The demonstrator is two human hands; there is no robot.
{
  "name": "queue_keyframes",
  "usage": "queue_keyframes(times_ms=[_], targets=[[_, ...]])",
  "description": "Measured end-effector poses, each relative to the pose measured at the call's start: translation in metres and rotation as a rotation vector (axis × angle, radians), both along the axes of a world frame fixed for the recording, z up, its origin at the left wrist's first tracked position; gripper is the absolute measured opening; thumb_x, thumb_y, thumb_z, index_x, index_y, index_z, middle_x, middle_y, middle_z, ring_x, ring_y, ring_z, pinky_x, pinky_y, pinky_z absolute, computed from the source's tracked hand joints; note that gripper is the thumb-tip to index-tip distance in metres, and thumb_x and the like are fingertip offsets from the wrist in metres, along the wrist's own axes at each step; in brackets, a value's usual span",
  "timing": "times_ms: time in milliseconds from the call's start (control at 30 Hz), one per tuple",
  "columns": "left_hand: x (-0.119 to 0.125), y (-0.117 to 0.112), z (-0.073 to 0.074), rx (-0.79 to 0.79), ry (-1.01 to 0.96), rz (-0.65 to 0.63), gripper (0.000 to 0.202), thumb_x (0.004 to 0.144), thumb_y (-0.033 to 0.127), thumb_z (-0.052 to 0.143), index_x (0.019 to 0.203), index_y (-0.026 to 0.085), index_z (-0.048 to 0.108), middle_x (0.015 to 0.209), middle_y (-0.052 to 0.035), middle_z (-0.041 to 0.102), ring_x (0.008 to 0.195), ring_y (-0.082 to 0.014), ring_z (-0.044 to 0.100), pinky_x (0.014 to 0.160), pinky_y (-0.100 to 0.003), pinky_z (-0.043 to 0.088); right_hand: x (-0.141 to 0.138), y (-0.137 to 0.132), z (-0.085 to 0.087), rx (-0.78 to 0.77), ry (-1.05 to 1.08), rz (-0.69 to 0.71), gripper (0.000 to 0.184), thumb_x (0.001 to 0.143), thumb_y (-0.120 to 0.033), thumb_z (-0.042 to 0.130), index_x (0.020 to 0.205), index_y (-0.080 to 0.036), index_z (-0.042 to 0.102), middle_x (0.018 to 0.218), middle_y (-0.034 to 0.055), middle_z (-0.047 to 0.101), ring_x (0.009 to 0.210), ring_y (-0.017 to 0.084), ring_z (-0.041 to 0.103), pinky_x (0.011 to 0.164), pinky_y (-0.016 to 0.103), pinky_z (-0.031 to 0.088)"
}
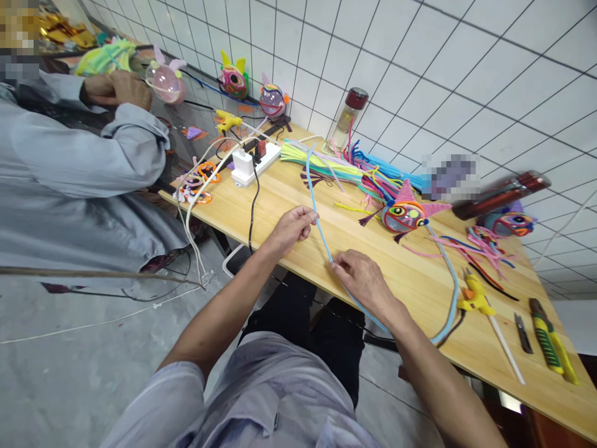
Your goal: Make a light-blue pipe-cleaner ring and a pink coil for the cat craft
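A long light-blue pipe cleaner (323,239) stretches between my two hands over the front edge of the wooden table. My left hand (295,228) pinches it between thumb and fingertips, and its upper end rises toward the bundle. My right hand (361,277) grips it lower down; its far end runs under my right forearm. Beyond my hands lies a loose bundle of coloured pipe cleaners (326,163). To the right of it sits a clear ball decorated as a fish (405,216), with pink striped fins and ringed eyes.
A yellow glue gun (476,295), a small cutter (523,333) and yellow-green pliers (548,342) lie at the right. A white power strip (254,165) with cables stands at the left. Two flasks (347,118) line the wall. A co-worker's hands (121,90) are at the far left.
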State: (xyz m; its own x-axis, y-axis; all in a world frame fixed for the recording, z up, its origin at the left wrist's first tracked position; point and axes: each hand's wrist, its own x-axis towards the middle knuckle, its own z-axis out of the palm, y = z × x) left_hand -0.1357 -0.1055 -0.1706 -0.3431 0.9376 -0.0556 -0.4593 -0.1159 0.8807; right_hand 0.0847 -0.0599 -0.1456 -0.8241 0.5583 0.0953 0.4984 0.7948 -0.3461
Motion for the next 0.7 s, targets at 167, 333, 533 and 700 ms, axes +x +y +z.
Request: queue_keyframes(times_ms=[167,333,533,700], targets=[[-0.003,-0.005,0.014,0.099,0.219,-0.085,0.033,0.08,0.044,0.079,0.078,0.016,0.062,0.06,0.0057,0.048,0.05,-0.0047,0.039,0.048,-0.019,0.027,-0.006,0.019,0.027,0.193,0.247,-0.043,0.023,0.1,-0.031,0.056,0.116,-0.018,0.067,0.101,0.0116,0.071,0.092,0.025,0.067,0.086,0.039,0.052],[-0.005,-0.008,0.04,0.14,0.332,-0.3,0.034,0.084,0.045,0.076,0.086,0.015,0.062,0.064,0.0064,0.047,0.056,-0.006,0.039,0.054,-0.02,0.029,-0.022,0.051,0.071,0.588,0.343,-0.034,0.048,0.1,-0.028,0.055,0.147,-0.023,0.052,0.134,0.0169,0.062,0.124,0.035,0.058,0.104,0.056,0.047],[-0.007,-0.001,0.069,0.19,0.399,-0.553,0.03,0.089,0.041,0.073,0.087,0.014,0.061,0.067,0.0058,0.047,0.058,-0.0057,0.04,0.054,-0.019,0.03,-0.033,0.079,0.112,0.78,0.268,0.027,0.038,0.103,-0.031,0.054,0.141,-0.033,0.059,0.146,0.0104,0.056,0.137,0.034,0.048,0.109,0.056,0.04],[-0.005,0.011,0.075,0.238,0.297,-0.552,0.032,0.088,0.042,0.075,0.089,0.012,0.065,0.068,0.0041,0.05,0.057,-0.0051,0.043,0.052,-0.017,0.031,-0.02,0.092,0.127,0.824,0.168,0.083,0.024,0.107,-0.034,0.048,0.115,-0.027,0.07,0.117,0.0086,0.072,0.112,0.027,0.059,0.099,0.046,0.043]])
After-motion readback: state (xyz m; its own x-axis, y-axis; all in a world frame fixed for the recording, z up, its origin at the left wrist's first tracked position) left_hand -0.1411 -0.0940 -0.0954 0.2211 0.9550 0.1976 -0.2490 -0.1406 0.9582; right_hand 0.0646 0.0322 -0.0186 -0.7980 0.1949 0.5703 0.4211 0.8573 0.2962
